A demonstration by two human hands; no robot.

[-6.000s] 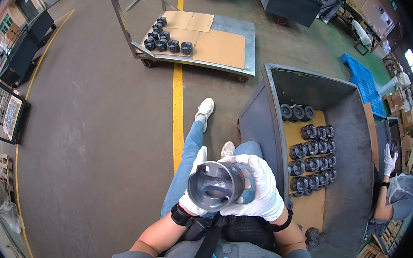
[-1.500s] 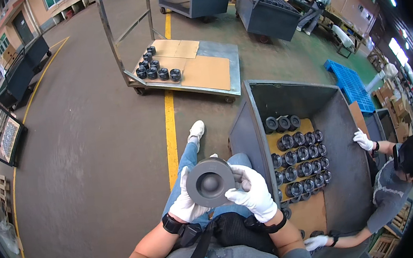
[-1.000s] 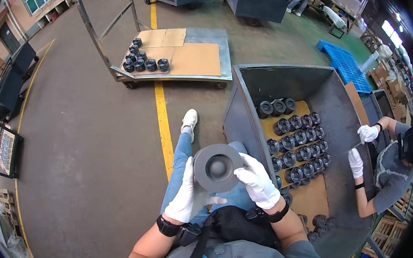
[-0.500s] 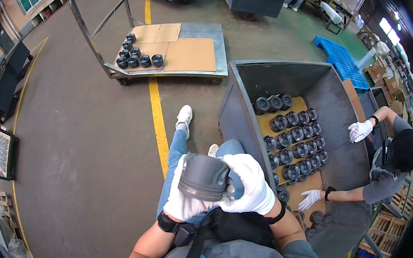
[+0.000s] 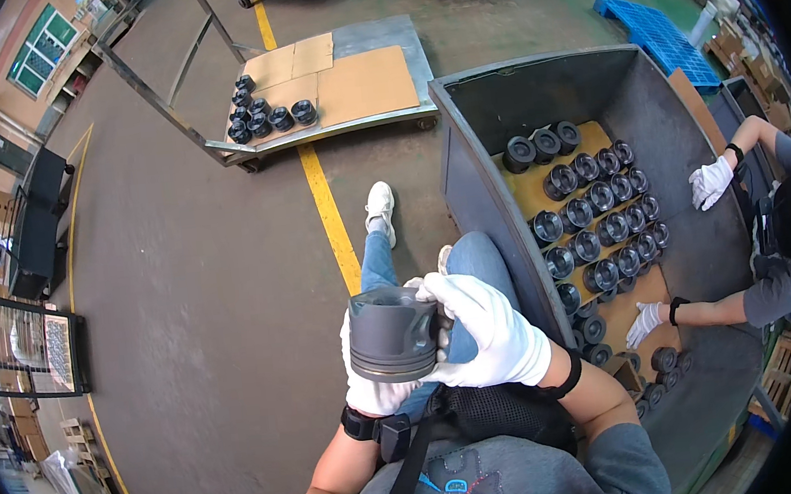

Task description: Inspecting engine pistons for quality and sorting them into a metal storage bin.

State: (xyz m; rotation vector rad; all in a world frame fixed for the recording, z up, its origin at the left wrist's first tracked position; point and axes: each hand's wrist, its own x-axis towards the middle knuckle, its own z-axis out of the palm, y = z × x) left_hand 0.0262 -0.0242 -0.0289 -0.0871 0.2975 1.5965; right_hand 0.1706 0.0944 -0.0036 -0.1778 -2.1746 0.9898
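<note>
I hold a dark grey metal piston point(image 5: 394, 333) in front of my chest, its grooved side turned toward the camera. My left hand point(image 5: 372, 394), in a white glove, supports it from below and behind. My right hand point(image 5: 485, 332), also gloved in white, grips its right side. My legs in blue jeans stretch out below, beside a grey metal bin point(image 5: 497, 209). Several more pistons point(image 5: 602, 217) stand in rows on cardboard inside that bin.
Across the bin a person in white gloves point(image 5: 711, 182) reaches in. A flat metal cart point(image 5: 370, 78) with cardboard sheets and several pistons point(image 5: 264, 117) stands ahead. A yellow floor line point(image 5: 325, 206) runs past my feet. A blue pallet point(image 5: 650, 22) lies far right.
I have turned the piston from its flat end facing up to its grooved side showing. My view has swung left, and the other person's hands have shifted over the bin.
</note>
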